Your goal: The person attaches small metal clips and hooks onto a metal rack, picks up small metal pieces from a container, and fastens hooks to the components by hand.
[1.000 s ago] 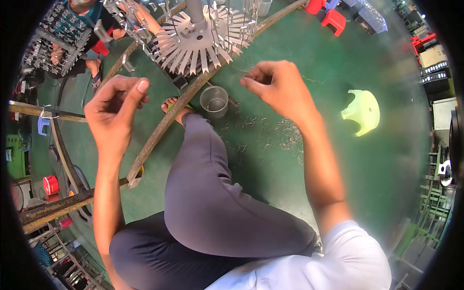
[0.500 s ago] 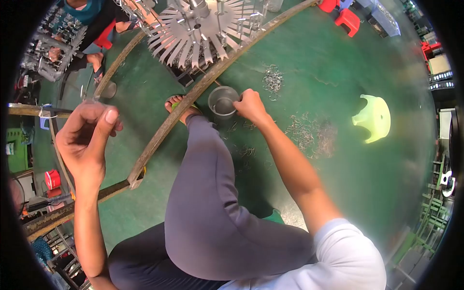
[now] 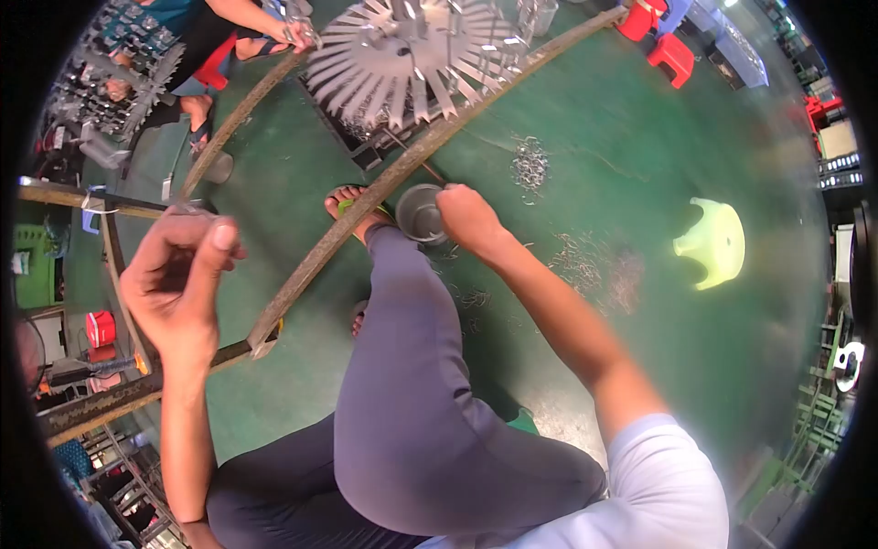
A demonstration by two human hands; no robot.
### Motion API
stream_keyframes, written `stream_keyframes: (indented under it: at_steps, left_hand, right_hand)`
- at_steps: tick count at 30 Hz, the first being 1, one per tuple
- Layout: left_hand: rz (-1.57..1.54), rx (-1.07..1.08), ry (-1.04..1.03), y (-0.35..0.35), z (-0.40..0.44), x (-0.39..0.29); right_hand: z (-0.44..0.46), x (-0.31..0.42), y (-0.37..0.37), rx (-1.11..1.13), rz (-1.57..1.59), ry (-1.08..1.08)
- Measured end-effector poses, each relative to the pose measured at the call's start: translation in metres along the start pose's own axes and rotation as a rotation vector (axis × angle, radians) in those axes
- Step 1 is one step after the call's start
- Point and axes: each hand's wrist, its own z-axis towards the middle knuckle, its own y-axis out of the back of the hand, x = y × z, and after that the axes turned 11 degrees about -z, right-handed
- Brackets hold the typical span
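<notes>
My left hand (image 3: 183,284) is raised at the left with curled fingers and the thumb against the index finger; anything between them is too small to make out. My right hand (image 3: 471,218) is closed at the right rim of a grey metal pot (image 3: 422,212) on the green floor. Whether it grips the rim or something small is hidden. Above the pot stands a round metal rack (image 3: 402,59) with slotted, finger-like edges and hanging metal pieces. Small curved metal pieces (image 3: 530,165) lie in a pile on the floor, and more are scattered right of my right hand.
A wooden beam (image 3: 366,197) runs diagonally between me and the rack. Under the rack sits a dark tray (image 3: 366,151). A yellow-green stool (image 3: 718,242) stands at right, a red stool (image 3: 672,59) at upper right. A co-worker's hand (image 3: 297,35) is at the upper left.
My right hand has come down from the raised position to the pot. My left hand moved left and lower. The view has shifted, and the co-worker's hand now shows beside the rack.
</notes>
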Motion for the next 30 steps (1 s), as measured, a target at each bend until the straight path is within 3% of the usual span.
stream_keyframes:
  at_steps: [1,7,10,11,12,14,17,19,22,25,28,30]
  left_hand:
    - [-0.004,0.0,-0.001,-0.003,0.0,-0.002]
    - [-0.077,-0.028,0.013,-0.02,0.007,-0.009]
    - [-0.068,0.017,-0.073,-0.023,0.009,-0.009]
    - [-0.079,0.024,-0.072,-0.023,0.008,-0.008]
    - [-0.053,0.037,-0.098,-0.022,0.008,-0.009]
    - [-0.045,0.054,-0.107,-0.02,0.006,-0.01]
    - [-0.034,0.059,-0.142,-0.018,0.005,-0.007]
    - [-0.056,0.056,-0.124,-0.018,0.004,-0.005]
    - [-0.069,0.061,-0.112,-0.019,0.004,-0.005]
    - [-0.069,0.07,-0.109,-0.022,0.005,-0.006]
    - [-0.072,0.072,-0.106,-0.023,0.006,-0.005]
    - [-0.079,0.069,-0.095,-0.025,0.007,-0.006]
  right_hand:
    - [0.011,0.008,-0.002,0.218,-0.062,-0.017]
    - [0.051,0.038,-0.051,0.267,-0.305,0.193]
    - [0.064,-0.012,-0.112,0.408,-0.406,0.724]
    - [0.064,-0.037,-0.179,0.298,-0.395,0.586]
    - [0.074,-0.087,-0.269,0.221,-0.574,0.655]
    - [0.043,-0.046,-0.104,0.355,-0.107,0.229]
    - [-0.006,-0.04,-0.041,0.447,1.072,-0.415]
    - [-0.032,-0.079,-0.098,0.445,1.838,-0.577]
    - [-0.062,-0.087,-0.121,0.327,2.177,-0.376]
    - [-0.071,-0.066,-0.113,0.119,2.12,-0.327]
    - [-0.065,-0.054,-0.105,0.091,2.173,-0.386]
    - [-0.058,-0.058,-0.099,0.346,1.743,-0.439]
